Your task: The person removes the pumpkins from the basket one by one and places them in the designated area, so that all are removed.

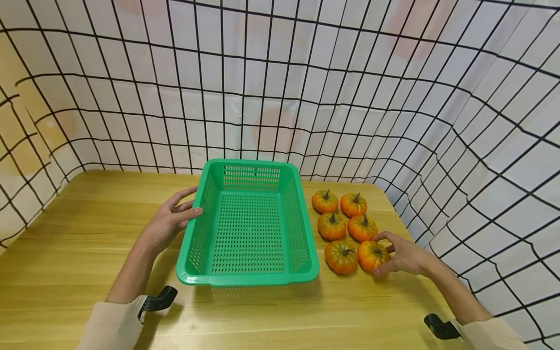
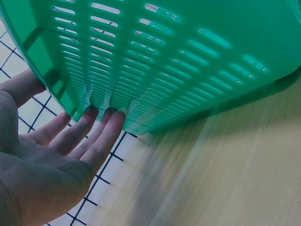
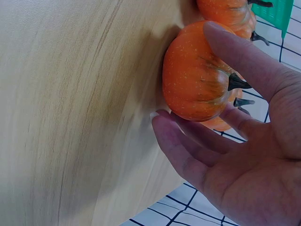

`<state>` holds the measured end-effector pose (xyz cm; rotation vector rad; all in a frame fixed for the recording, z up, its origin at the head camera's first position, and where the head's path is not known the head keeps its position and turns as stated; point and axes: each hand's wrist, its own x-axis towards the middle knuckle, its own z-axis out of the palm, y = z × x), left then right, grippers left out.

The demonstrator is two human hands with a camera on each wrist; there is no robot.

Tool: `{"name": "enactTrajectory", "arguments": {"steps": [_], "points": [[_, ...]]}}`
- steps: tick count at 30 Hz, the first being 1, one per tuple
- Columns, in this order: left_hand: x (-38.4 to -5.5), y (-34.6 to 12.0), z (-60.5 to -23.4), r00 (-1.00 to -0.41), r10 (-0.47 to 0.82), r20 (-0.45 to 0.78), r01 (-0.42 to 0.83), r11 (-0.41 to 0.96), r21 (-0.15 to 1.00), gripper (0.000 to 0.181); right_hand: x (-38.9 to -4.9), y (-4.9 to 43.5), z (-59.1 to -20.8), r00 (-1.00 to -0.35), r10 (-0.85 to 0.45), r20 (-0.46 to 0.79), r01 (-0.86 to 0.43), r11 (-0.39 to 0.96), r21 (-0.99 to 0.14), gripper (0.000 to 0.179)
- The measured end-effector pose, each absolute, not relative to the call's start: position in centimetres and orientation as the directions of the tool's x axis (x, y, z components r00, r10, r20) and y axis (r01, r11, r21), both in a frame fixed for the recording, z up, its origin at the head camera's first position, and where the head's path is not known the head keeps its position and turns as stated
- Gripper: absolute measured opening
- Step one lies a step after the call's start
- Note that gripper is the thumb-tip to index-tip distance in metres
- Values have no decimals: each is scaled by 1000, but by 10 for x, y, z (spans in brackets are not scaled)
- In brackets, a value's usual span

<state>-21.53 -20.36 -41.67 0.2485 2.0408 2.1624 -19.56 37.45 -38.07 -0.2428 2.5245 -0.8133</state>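
A green plastic basket (image 1: 249,279) with slotted walls stands on the wooden table. My left hand (image 1: 168,218) holds its left side, thumb at the rim and fingertips against the outer wall, as the left wrist view shows (image 2: 61,146). To the right of the basket, several small orange pumpkins with dark stems sit in two columns. My right hand (image 1: 404,255) grips the near right pumpkin (image 1: 369,256) between thumb and fingers. In the right wrist view, the thumb lies against one side of this pumpkin (image 3: 195,75) and the fingers curve around the other.
The other pumpkins stand close by, among them the near left one (image 1: 341,257) and a middle one (image 1: 362,227). A black wire grid (image 1: 262,97) with pale sheeting behind it encloses the table's (image 1: 87,233) back and sides. Each sleeve carries a black wrist device (image 1: 159,299).
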Motion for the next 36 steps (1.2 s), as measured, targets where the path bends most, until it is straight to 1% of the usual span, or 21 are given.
{"name": "enactTrajectory", "arguments": {"steps": [5, 12, 20, 23, 27, 32, 36], "points": [[-215, -204, -417, -974, 226, 14, 3, -50, 999, 74, -196, 374, -380, -868, -305, -392, -12, 802, -598, 86], [-216, -205, -415, -974, 225, 3, -2, -25, 1000, 75, -196, 373, -378, -870, -302, -391, -25, 817, -577, 86], [-216, -206, -411, -975, 222, 0, 14, 59, 998, 77, -198, 374, -364, -856, -304, -418, 3, 805, -593, 89], [-216, -205, -409, -975, 221, 5, 26, 89, 996, 77, -200, 372, -356, -862, -281, -422, 21, 812, -583, 86], [-215, -205, -405, -976, 216, 2, 34, 141, 989, 77, -204, 367, -347, -894, -242, -377, 3, 838, -545, 75], [-214, -205, -402, -978, 209, -14, 25, 185, 982, 78, -210, 351, -339, -944, -191, -268, -32, 865, -501, 62], [-213, -205, -400, -979, 205, -22, 23, 214, 977, 78, -218, 333, -337, -969, -175, -174, -70, 871, -486, 57]]}}
